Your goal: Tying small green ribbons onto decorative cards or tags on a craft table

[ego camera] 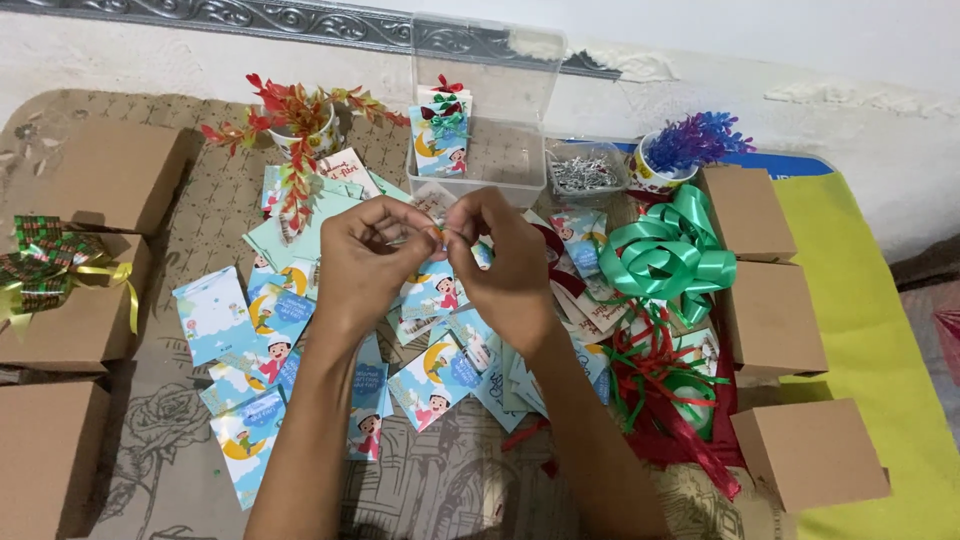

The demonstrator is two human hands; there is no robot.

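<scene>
L hand (362, 262), R hand (503, 265) — small card (432, 205) pinched btwn fingertips

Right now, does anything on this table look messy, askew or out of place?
Mostly the middle: the illustrated cards lie scattered and overlapping at all angles, not stacked, beneath the left hand and right hand. Red and green ribbon scraps sprawl tangled on the right. The brown boxes sit fairly neatly.
</scene>
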